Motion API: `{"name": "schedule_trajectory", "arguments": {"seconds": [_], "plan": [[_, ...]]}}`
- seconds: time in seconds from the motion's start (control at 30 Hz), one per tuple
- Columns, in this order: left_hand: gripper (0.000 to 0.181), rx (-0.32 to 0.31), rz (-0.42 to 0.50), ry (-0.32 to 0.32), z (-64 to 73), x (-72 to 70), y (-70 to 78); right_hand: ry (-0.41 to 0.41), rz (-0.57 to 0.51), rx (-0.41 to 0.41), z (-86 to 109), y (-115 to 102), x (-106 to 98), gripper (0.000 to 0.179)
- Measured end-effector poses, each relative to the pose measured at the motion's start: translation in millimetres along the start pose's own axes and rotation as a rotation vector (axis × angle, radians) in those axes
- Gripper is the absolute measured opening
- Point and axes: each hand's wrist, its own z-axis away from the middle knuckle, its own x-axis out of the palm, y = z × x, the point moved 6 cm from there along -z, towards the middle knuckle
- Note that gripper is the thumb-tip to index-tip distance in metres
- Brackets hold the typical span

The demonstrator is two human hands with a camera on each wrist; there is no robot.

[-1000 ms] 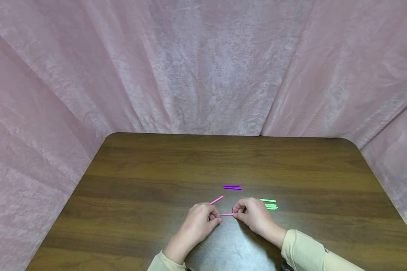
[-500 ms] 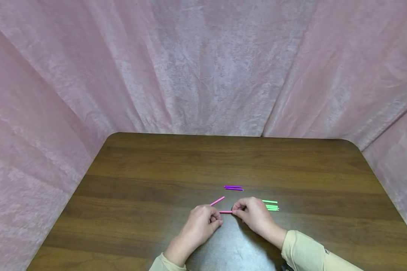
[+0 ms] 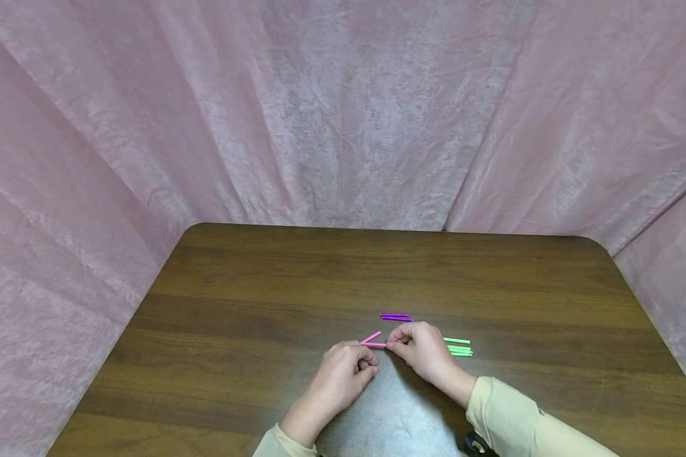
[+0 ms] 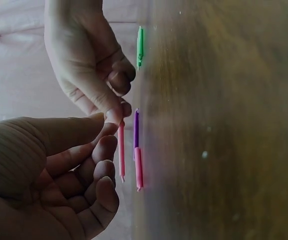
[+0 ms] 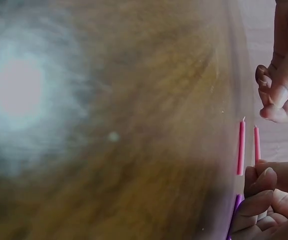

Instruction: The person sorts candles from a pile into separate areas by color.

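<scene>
Between thumb and fingertips, my right hand (image 3: 429, 357) pinches one end of a slim pink candle (image 4: 122, 152), its wick end pointing left. In the right wrist view the held candle (image 5: 257, 142) stands a little off the tabletop. A second pink candle (image 3: 371, 337) lies slanted on the table just behind it; the two overlap at their left ends in the head view. My left hand (image 3: 343, 376) is beside those ends, fingers loosely curled and holding nothing. Its thumb (image 4: 79, 132) and fingertips are apart from the candle.
Purple candles (image 3: 396, 317) lie together behind the pink ones. Several green candles (image 3: 458, 349) lie to the right, beyond my right hand. The brown wooden table (image 3: 263, 273) ends at a pink curtain (image 3: 343, 127) on the far side.
My left hand has let go of the held candle's left end. My right hand has carried that candle away from me and slightly left, toward the lying pink candle.
</scene>
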Motion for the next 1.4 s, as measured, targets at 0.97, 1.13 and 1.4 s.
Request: {"name": "schedule_trajectory", "arguments": {"seconds": [0.97, 1.13, 1.4], "plan": [[0.008, -0.022, -0.182, 0.125, -1.2, -14.7, -9.6, -0.044, 0.003, -0.006, -28.9, -22.6, 27.9, 0.014], [0.01, -0.046, -0.21, 0.156, -1.1, -18.3, -10.7, -0.037, 0.028, -0.02, -30.4, -24.5, 32.0, 0.014], [0.01, -0.065, -0.272, 0.193, -3.9, -21.5, -13.5, -0.039, 0.01, -0.057, -31.6, -27.2, 37.9, 0.012]]}}
